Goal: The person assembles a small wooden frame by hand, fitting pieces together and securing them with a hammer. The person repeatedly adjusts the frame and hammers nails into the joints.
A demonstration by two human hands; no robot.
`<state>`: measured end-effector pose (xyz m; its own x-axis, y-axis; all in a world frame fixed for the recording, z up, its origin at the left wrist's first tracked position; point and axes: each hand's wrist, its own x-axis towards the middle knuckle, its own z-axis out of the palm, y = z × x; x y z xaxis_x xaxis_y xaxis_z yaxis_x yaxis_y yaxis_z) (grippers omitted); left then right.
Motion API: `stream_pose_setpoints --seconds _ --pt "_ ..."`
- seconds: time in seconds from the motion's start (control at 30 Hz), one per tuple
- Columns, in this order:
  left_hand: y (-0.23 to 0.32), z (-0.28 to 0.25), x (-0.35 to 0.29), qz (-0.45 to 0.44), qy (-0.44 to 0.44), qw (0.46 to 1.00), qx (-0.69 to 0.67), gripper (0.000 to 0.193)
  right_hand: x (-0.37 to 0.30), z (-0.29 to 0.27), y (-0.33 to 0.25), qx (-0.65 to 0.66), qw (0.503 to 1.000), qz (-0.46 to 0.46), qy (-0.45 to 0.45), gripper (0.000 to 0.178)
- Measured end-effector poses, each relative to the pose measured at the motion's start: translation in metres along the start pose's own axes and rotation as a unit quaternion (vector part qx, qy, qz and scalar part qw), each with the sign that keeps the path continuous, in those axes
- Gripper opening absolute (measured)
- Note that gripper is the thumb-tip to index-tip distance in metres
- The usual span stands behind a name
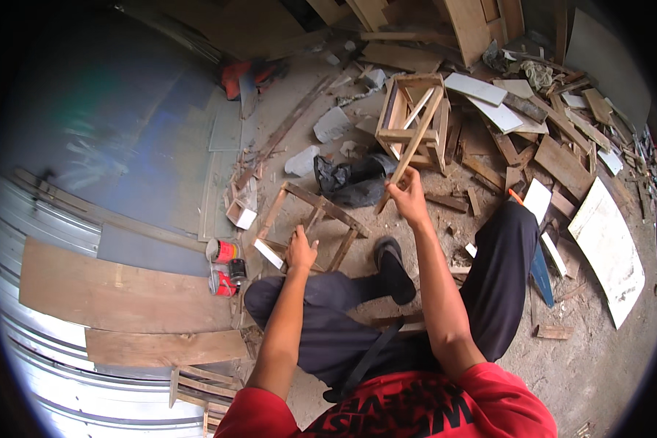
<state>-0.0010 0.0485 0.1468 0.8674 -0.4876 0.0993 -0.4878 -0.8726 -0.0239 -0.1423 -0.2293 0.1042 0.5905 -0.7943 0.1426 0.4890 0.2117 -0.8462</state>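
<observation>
My left hand (300, 250) is closed on the near bar of a small wooden frame (273, 206), which rests tilted in front of my left knee. One piece of the frame by that hand is white. A long, thin wooden strip (419, 140) is pinched between the fingers of my right hand (409, 198). It slants up and away, crossing in view in front of an open wooden stool-like frame (409, 135) standing on the floor. Whether the strip touches that frame, I cannot tell. My palm partly hides the strip's lower end.
Scrap wood (562, 160) and white panels (606, 248) lie piled at the right. A blue saw blade (541, 276) is beside my right knee. Paint cans (223, 251) stand at the left near a plywood sheet (117, 288). A black plastic bag (354, 179) lies ahead.
</observation>
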Motion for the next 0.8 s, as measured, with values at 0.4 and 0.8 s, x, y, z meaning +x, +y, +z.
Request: stream_pose_setpoints --seconds 0.4,0.8 --pt "0.000 -0.014 0.034 0.080 -0.023 0.980 -0.180 0.056 -0.106 0.016 -0.035 -0.297 0.952 0.066 0.035 0.056" --pt "-0.050 0.007 -0.023 -0.096 0.411 0.761 -0.494 0.021 -0.204 -0.022 0.008 -0.556 0.800 0.135 -0.182 0.060"
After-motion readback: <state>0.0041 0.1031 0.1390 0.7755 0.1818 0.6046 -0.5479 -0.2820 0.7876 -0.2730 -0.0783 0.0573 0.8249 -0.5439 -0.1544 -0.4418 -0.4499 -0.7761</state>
